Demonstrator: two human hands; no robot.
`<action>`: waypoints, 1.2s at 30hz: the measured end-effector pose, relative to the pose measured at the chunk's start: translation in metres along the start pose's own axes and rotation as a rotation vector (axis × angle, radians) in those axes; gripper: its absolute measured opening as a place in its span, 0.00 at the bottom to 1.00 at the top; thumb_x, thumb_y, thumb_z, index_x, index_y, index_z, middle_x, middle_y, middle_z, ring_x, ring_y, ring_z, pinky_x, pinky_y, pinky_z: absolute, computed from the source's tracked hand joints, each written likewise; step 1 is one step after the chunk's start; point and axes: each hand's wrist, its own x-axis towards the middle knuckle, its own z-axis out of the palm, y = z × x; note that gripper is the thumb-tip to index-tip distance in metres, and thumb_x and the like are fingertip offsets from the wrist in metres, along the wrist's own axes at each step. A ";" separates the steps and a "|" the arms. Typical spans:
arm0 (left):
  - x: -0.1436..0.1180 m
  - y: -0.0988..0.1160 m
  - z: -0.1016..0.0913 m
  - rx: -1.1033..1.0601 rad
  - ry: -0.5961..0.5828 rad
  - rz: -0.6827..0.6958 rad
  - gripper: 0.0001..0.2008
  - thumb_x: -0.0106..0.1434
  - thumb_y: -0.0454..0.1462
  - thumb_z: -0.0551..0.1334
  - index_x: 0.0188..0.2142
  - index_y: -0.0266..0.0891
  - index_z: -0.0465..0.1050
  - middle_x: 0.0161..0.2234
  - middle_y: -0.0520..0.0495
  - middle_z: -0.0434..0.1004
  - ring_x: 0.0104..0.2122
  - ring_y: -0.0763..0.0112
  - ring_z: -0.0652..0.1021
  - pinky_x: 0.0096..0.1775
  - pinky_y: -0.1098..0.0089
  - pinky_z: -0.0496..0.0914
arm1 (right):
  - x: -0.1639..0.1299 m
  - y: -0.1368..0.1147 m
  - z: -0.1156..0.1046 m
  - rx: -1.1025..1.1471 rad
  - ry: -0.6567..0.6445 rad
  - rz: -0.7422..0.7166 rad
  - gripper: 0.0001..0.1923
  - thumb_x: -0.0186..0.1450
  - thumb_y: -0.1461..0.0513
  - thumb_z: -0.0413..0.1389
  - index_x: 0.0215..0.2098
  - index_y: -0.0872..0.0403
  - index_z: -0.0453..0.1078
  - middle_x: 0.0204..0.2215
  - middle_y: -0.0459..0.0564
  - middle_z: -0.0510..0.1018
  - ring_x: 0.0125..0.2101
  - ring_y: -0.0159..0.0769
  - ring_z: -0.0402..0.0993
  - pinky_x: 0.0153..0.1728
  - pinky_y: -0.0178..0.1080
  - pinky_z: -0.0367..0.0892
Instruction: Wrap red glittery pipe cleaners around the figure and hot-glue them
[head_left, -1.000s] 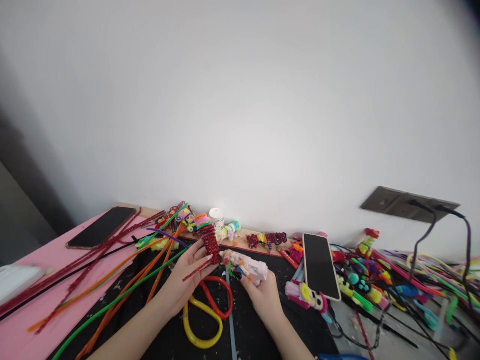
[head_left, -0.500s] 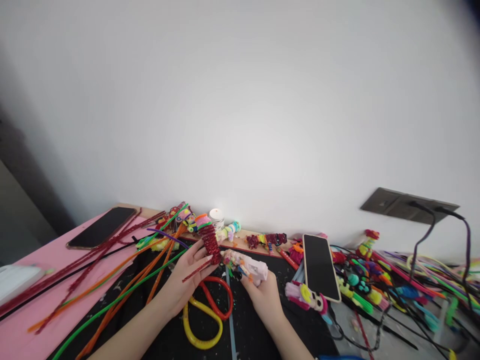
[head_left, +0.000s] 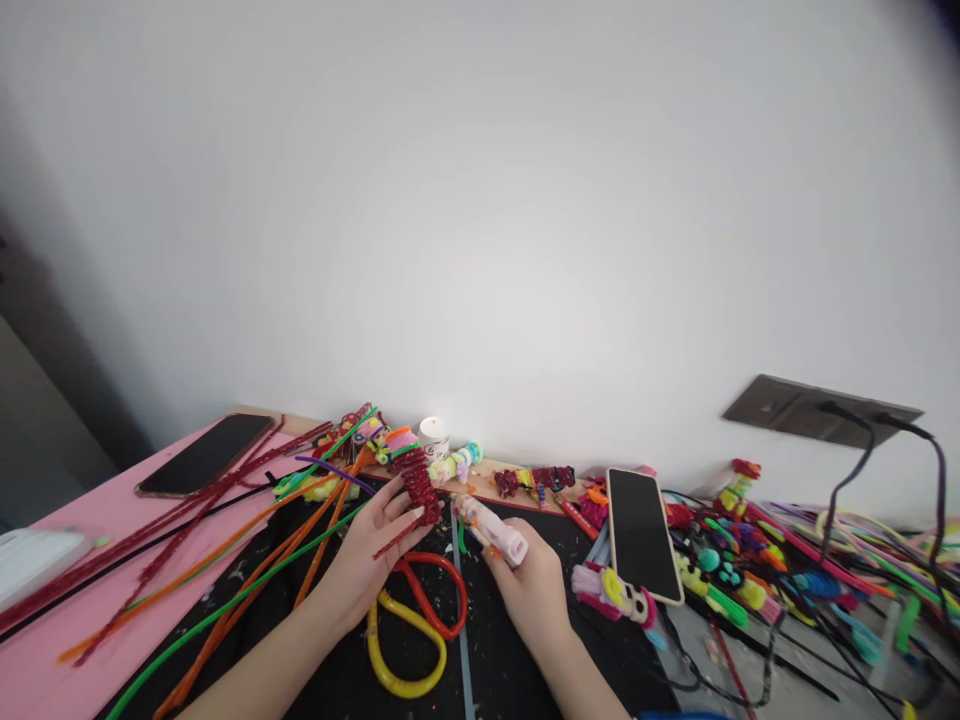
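A person's left hand (head_left: 367, 555) pinches a coiled dark-red glitter pipe-cleaner spiral (head_left: 418, 487) between thumb and fingers, holding it upright just above the black mat (head_left: 517, 665) at the middle of the table (head_left: 45, 650). The right hand (head_left: 534, 590) has its grip wrapped around a pink glue gun (head_left: 495, 530), whose nozzle points left toward the base of the spiral, close beside it; whether the tip touches cannot be told. A pair of scissors with red and yellow handles (head_left: 416, 625) lies under both wrists, with loose orange and green pipe cleaners (head_left: 300, 540) fanned out to the left and a smartphone (head_left: 643, 535) to the right. Done well, gluing here would seem to call for a steady spiral, fingertips kept clear of the nozzle, and a small bead at the coil's base.
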 end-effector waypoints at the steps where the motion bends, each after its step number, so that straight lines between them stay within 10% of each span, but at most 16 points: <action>1: 0.000 0.001 0.001 0.010 0.032 0.007 0.34 0.52 0.31 0.67 0.58 0.45 0.59 0.46 0.45 0.77 0.45 0.63 0.77 0.46 0.65 0.72 | 0.000 -0.001 -0.001 -0.046 0.007 -0.017 0.05 0.59 0.64 0.52 0.34 0.53 0.68 0.27 0.48 0.74 0.28 0.39 0.73 0.28 0.35 0.66; 6: 0.000 0.005 0.005 0.023 0.148 0.028 0.36 0.49 0.31 0.69 0.57 0.42 0.60 0.47 0.45 0.77 0.49 0.62 0.74 0.50 0.66 0.69 | 0.002 0.003 -0.003 -0.290 0.058 -0.052 0.16 0.60 0.67 0.49 0.47 0.52 0.64 0.42 0.55 0.73 0.39 0.46 0.72 0.33 0.40 0.63; 16: 0.003 -0.008 -0.002 0.169 -0.011 0.088 0.36 0.53 0.34 0.67 0.59 0.40 0.55 0.50 0.40 0.74 0.51 0.58 0.73 0.53 0.60 0.65 | -0.004 -0.009 0.001 -0.289 0.089 -0.128 0.28 0.52 0.64 0.56 0.52 0.51 0.61 0.47 0.57 0.69 0.49 0.56 0.60 0.48 0.56 0.51; 24: -0.008 -0.023 -0.004 0.422 -0.257 0.117 0.36 0.55 0.32 0.64 0.61 0.44 0.53 0.51 0.39 0.72 0.50 0.56 0.72 0.44 0.61 0.72 | -0.015 -0.034 0.005 -0.048 0.038 -0.252 0.05 0.56 0.66 0.52 0.29 0.53 0.60 0.27 0.46 0.67 0.31 0.38 0.64 0.38 0.44 0.59; 36: -0.005 -0.021 -0.001 0.233 -0.361 -0.010 0.42 0.55 0.31 0.64 0.64 0.44 0.44 0.48 0.39 0.75 0.49 0.60 0.74 0.48 0.63 0.66 | -0.014 -0.019 0.008 0.139 0.120 -0.226 0.11 0.65 0.66 0.45 0.24 0.53 0.57 0.22 0.45 0.63 0.25 0.34 0.61 0.28 0.36 0.56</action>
